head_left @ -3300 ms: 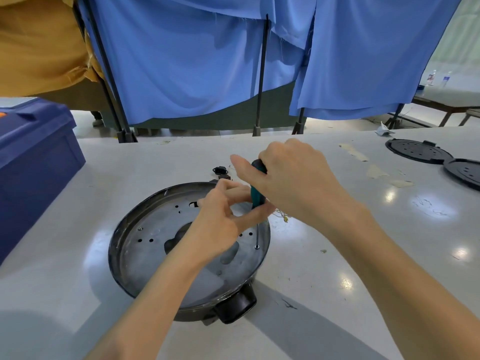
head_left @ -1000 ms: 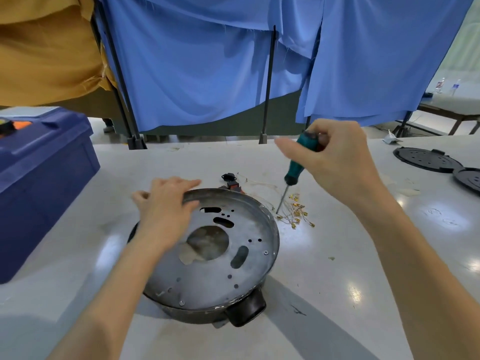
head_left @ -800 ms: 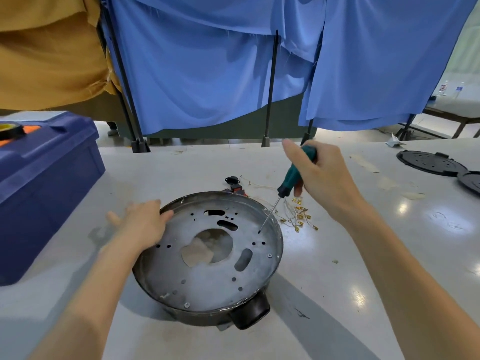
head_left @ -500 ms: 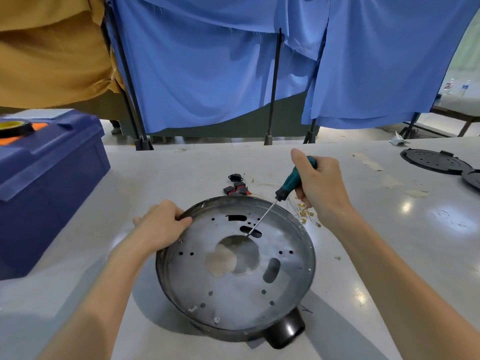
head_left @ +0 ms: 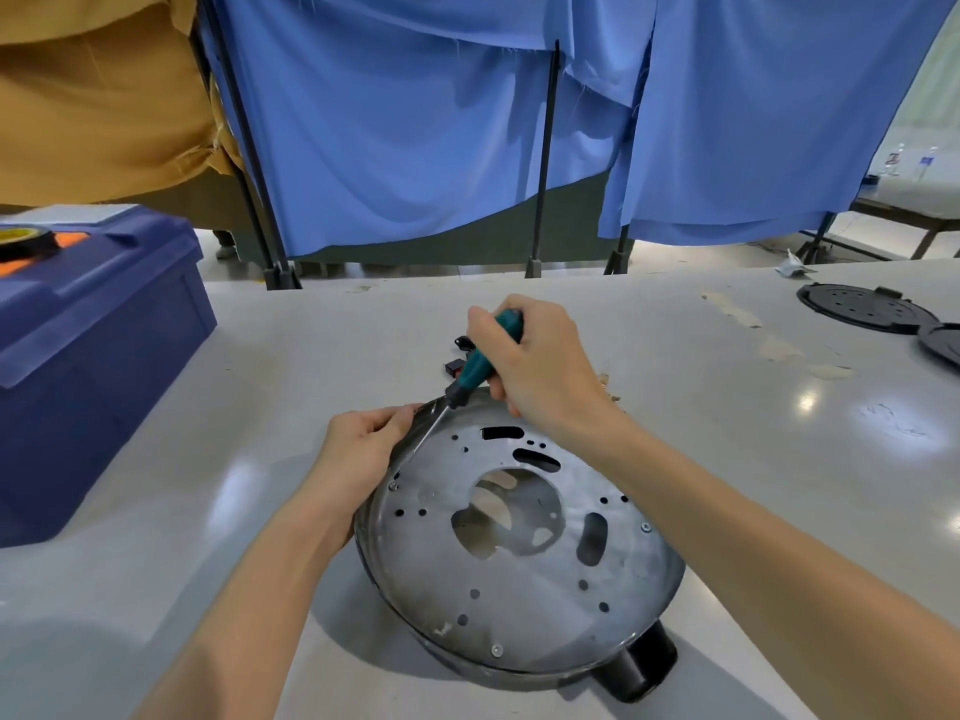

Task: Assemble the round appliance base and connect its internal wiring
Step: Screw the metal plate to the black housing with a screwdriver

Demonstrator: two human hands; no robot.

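The round appliance base lies on the white table, a perforated metal plate with a large centre hole facing up and a black knob at its near edge. My left hand grips the base's left rim. My right hand holds a green-handled screwdriver above the far rim. Its shaft slants down-left, with the tip at a screw near the plate's left edge. Small black and red connectors lie just beyond the base, partly hidden by my right hand.
A dark blue plastic case with a roll of tape on top stands at the left. Two black round covers lie at the far right. Blue curtains on black poles hang behind the table's far edge.
The base has slid right and nearer to me, with my left hand moving along its left rim. My right hand swung the screwdriver tip from the plate's middle to the left-edge screw.
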